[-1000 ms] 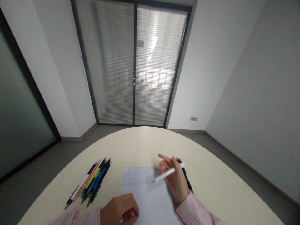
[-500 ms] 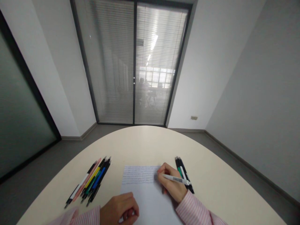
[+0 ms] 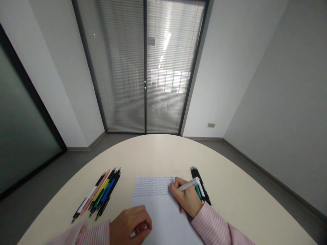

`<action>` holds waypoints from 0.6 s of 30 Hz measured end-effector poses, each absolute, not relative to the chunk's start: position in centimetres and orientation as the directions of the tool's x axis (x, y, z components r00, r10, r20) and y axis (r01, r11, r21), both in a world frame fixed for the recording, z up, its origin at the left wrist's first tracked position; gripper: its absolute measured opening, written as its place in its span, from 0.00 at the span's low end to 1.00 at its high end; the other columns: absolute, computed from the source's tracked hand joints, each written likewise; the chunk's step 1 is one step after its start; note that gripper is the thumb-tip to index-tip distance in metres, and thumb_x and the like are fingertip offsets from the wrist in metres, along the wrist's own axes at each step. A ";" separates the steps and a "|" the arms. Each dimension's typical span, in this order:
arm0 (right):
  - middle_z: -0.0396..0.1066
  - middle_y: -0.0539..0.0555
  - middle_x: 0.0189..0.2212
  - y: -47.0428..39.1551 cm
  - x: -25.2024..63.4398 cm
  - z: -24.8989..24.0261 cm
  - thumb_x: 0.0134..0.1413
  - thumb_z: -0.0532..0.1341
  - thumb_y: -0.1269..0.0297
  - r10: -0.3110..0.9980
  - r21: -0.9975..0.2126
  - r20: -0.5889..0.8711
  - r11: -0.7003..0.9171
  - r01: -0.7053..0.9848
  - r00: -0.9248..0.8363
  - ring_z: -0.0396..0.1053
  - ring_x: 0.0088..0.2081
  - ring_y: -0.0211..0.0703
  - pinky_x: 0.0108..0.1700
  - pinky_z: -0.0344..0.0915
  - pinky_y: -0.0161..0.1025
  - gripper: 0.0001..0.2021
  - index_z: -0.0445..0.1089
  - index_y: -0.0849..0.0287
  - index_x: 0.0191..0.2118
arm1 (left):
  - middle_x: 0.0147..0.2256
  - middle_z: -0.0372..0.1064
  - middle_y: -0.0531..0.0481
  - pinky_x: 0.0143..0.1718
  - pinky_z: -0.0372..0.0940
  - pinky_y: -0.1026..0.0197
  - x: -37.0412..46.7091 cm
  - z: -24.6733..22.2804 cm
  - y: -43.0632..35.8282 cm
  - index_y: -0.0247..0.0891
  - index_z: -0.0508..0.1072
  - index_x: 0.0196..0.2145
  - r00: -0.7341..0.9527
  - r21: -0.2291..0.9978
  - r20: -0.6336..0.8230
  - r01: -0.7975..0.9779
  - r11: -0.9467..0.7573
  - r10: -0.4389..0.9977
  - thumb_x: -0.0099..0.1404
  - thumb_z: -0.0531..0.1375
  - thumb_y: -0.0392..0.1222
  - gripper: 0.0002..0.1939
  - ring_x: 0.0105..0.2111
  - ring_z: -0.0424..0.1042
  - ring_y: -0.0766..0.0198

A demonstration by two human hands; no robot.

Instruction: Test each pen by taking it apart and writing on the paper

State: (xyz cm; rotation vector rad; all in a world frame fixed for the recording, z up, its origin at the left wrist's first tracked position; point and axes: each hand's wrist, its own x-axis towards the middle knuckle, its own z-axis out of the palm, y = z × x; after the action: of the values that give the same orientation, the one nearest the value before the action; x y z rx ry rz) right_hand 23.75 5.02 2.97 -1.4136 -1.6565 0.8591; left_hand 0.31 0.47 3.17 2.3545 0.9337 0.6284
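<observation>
In my right hand point(image 3: 188, 199) I grip a white pen point(image 3: 188, 184), its rear end pointing up and to the right. The fingertips are at the right end of the lowest handwritten lines on a sheet of paper point(image 3: 163, 212). Several rows of small writing fill the top of the sheet; its lower part is blank. My left hand point(image 3: 131, 224) rests at the sheet's left edge with fingers curled in. A small pale bit shows beneath those fingers, too hidden to name.
On the left of the round cream table point(image 3: 158, 153) lies a bundle of several coloured pens point(image 3: 100, 194). A smaller group of dark pens point(image 3: 201, 185) with green and white parts lies right of the paper, partly behind my right hand. Glass doors with blinds point(image 3: 145, 85) stand beyond.
The white pen has swung in my right hand, so its rear end now points up and right instead of slightly down. My left hand stays in place. The view has shifted slightly.
</observation>
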 end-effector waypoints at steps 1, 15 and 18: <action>0.49 0.38 0.12 5.0 23.7 3.0 0.54 0.54 0.60 0.988 -0.871 0.134 0.154 0.467 -0.077 0.52 0.07 0.28 0.07 0.37 0.26 0.15 0.51 0.54 0.20 | 0.25 0.63 0.56 0.26 0.59 0.71 0.3 3.2 0.5 0.38 0.70 0.29 0.655 0.617 0.225 0.477 -0.626 0.721 0.56 0.58 0.27 0.07 0.22 0.62 0.70; 0.48 0.38 0.12 5.2 23.8 2.6 0.52 0.54 0.63 0.988 -0.854 0.146 0.149 0.499 -0.046 0.51 0.06 0.27 0.06 0.36 0.25 0.13 0.51 0.54 0.20 | 0.25 0.63 0.56 0.26 0.59 0.71 0.3 3.4 0.5 0.37 0.71 0.30 0.656 0.624 0.219 0.475 -0.620 0.723 0.55 0.57 0.27 0.08 0.23 0.62 0.71; 0.48 0.38 0.12 5.1 23.7 2.9 0.52 0.54 0.64 0.988 -0.854 0.149 0.148 0.498 -0.037 0.52 0.06 0.28 0.06 0.36 0.25 0.13 0.51 0.54 0.20 | 0.25 0.63 0.56 0.26 0.59 0.72 0.2 3.2 0.5 0.38 0.70 0.30 0.654 0.629 0.218 0.473 -0.617 0.724 0.55 0.57 0.27 0.08 0.22 0.61 0.71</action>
State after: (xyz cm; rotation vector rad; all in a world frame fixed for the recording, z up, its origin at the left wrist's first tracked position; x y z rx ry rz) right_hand 23.74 5.11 2.93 -1.4553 -1.6476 0.7949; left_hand 0.25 0.48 3.24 2.3411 0.9290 0.6262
